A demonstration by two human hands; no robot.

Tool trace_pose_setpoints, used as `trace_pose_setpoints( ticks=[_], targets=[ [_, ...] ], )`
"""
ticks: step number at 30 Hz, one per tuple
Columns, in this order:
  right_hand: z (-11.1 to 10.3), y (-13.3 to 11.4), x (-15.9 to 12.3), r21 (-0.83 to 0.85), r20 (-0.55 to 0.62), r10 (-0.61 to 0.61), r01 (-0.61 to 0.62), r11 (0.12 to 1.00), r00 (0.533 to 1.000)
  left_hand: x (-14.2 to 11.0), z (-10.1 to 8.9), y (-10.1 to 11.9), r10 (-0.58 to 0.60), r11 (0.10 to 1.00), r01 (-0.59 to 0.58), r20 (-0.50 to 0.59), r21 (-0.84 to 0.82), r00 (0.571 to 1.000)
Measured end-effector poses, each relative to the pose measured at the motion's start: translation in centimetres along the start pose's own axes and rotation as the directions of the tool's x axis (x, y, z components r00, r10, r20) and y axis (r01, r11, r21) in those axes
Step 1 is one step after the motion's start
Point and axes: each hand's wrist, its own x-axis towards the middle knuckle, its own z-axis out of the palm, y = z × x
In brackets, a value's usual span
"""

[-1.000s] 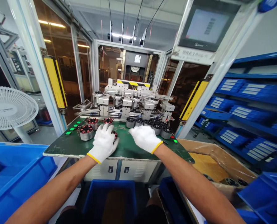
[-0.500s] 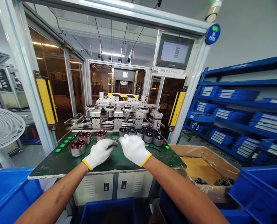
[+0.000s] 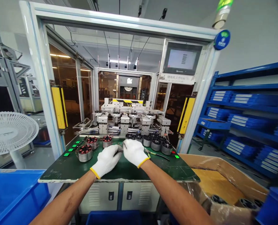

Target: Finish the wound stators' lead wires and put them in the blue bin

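Note:
Both my hands wear white knit gloves with yellow cuffs and meet over the middle of a green worktop. My left hand is closed, its darkened fingertips pressed together beside my right. Fingers pinched, my right hand touches or nearly touches them; whatever lies between is hidden. To the left stand copper-wound motor stators: a front one, one behind it and another nearer my hands. Several dark, unwound stators are grouped on the right. Green-handled pliers lie just right of my right hand.
A winding machine with metal fixtures spans the back, between yellow light-curtain posts. Green buttons edge the worktop. A blue bin and white fan are left, a cardboard box right, a screen above.
My left hand has turned from resting over a wound stator to a pinch beside my right. That stator is now hidden. The right hand has moved left and uncovered the pliers; the camera has tilted up.

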Motion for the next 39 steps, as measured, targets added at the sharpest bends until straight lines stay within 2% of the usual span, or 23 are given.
trace_pose_setpoints(
  ticks=[4,7,9,12,14,16,18,19,20,21,22,23,24,25,28,30,32,34,36,39],
  targets=[
    [1.7,-0.6,-2.0,0.038,0.099,-0.054,0.05,0.998,0.994,0.1,0.1,0.0,-0.008,1.0,0.008,-0.033,0.0,0.999],
    [0.8,-1.0,-2.9,0.133,0.107,-0.173,0.158,0.978,0.979,0.1,0.3,-0.2,0.002,1.0,-0.001,-0.021,0.013,1.0],
    [-0.4,-0.8,-2.1,0.18,0.081,-0.214,0.197,0.964,0.973,0.1,0.4,-0.3,-0.005,1.0,0.005,-0.015,0.015,1.0],
    [-1.0,0.3,-0.3,0.242,0.036,-0.08,0.069,0.968,0.996,-0.1,0.5,-0.3,0.0,1.0,0.001,-0.031,0.026,1.0],
    [-0.2,0.7,-0.1,0.278,0.073,0.019,-0.039,0.96,0.997,-0.2,0.6,-0.4,0.02,0.999,-0.019,-0.048,0.029,0.999],
    [0.8,0.7,-1.1,0.315,0.154,0.014,-0.062,0.947,0.988,-0.2,0.7,-0.5,0.044,0.998,-0.041,-0.059,0.039,0.997],
    [1.3,0.6,-2.5,0.384,0.224,-0.059,-0.032,0.923,0.973,-0.2,0.8,-0.6,0.055,0.997,-0.051,-0.065,0.049,0.996],
    [1.4,0.7,-3.1,0.491,0.253,-0.082,-0.055,0.87,0.964,-0.2,0.9,-0.7,0.061,0.997,-0.057,-0.064,0.054,0.996],
    [1.4,0.9,-3.4,0.647,0.269,-0.076,-0.122,0.753,0.96,-0.2,1.0,-0.7,0.066,0.996,-0.063,-0.062,0.06,0.996],
    [1.4,1.3,-3.5,0.802,0.279,-0.038,-0.211,0.559,0.96,-0.2,1.1,-0.6,0.067,0.996,-0.063,-0.063,0.066,0.996],
    [1.5,1.8,-3.3,0.905,0.294,0.022,-0.286,0.317,0.956,-0.2,1.2,-0.5,0.062,0.995,-0.057,-0.062,0.077,0.996],
    [1.6,2.3,-2.9,0.942,0.316,0.088,-0.324,0.085,0.945,-0.2,1.3,-0.3,0.052,0.995,-0.047,-0.058,0.092,0.997],
    [1.9,2.8,-2.4,0.941,0.338,0.147,-0.33,-0.077,0.929,-0.2,1.2,0.0,0.036,0.994,-0.029,-0.056,0.11,0.998],
    [2.3,3.2,-1.9,0.935,0.349,0.195,-0.326,-0.143,0.916,-0.2,1.1,0.3,0.017,0.993,-0.011,-0.052,0.122,0.999],
    [3.6,4.1,-1.0,0.934,0.354,0.265,-0.326,-0.144,0.897,-0.3,-0.2,0.8,-0.023,0.992,0.025,-0.011,0.121,1.0],
    [4.3,4.5,-0.9,0.936,0.35,0.296,-0.326,-0.131,0.889,-0.5,-1.8,0.6,0.01,0.985,-0.013,0.016,0.173,1.0],
    [4.7,4.9,-1.1,0.937,0.349,0.309,-0.332,-0.107,0.885,-0.6,-3.5,-0.2,0.12,0.944,-0.148,0.111,0.296,0.987],
    [5.1,5.3,-1.4,0.936,0.35,0.331,-0.342,-0.085,0.876,-0.7,-4.7,-1.1,0.223,0.862,-0.31,0.25,0.4,0.942],
    [5.4,5.3,-2.0,0.935,0.333,0.371,-0.354,-0.011,0.867,-0.7,-5.1,-2.0,0.259,0.798,-0.389,0.321,0.461,0.911],
    [5.4,4.4,-2.9,0.895,0.31,0.354,-0.397,0.205,0.882,-0.9,-3.9,-2.3,0.266,0.764,-0.4,0.317,0.507,0.91]
  ],
)
